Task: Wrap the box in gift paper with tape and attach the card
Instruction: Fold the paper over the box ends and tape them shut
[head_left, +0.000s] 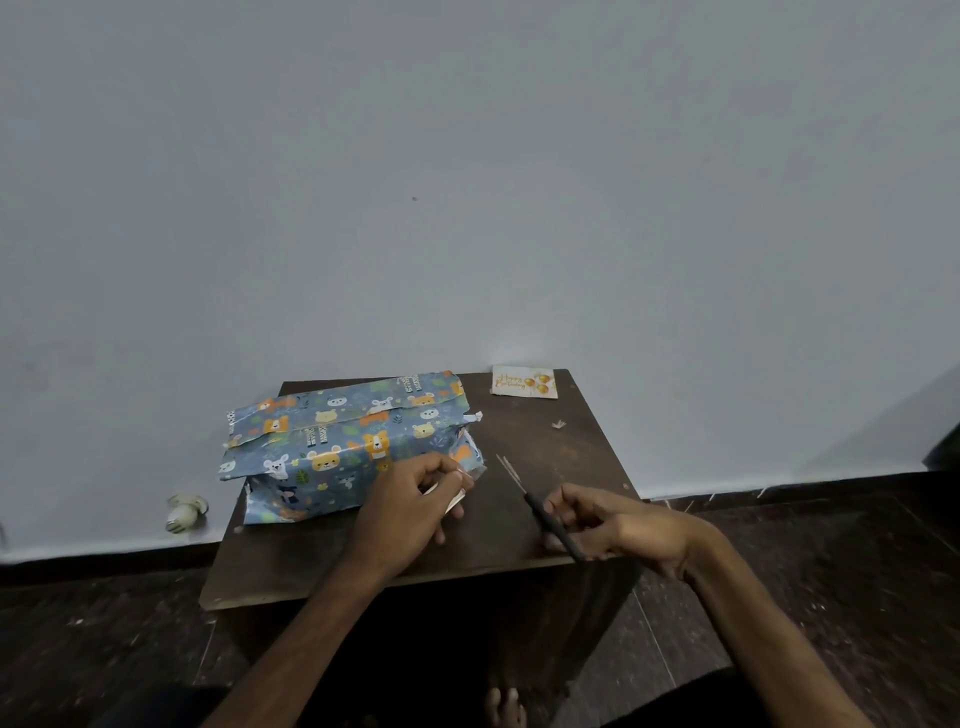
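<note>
Box sits left-back on table, card at far right corner. Your left hand pinches a pale strip by its right end; your right hand grips scissors over open front-right tabletop.

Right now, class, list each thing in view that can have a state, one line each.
box: wrapped in gift paper, lying on the table, left end paper not folded flat.
card: flat at the table's far corner, not attached.
tape strip: pinched by the left hand beside the box's right end.
scissors: held by the right hand, blades pointing away.
</note>
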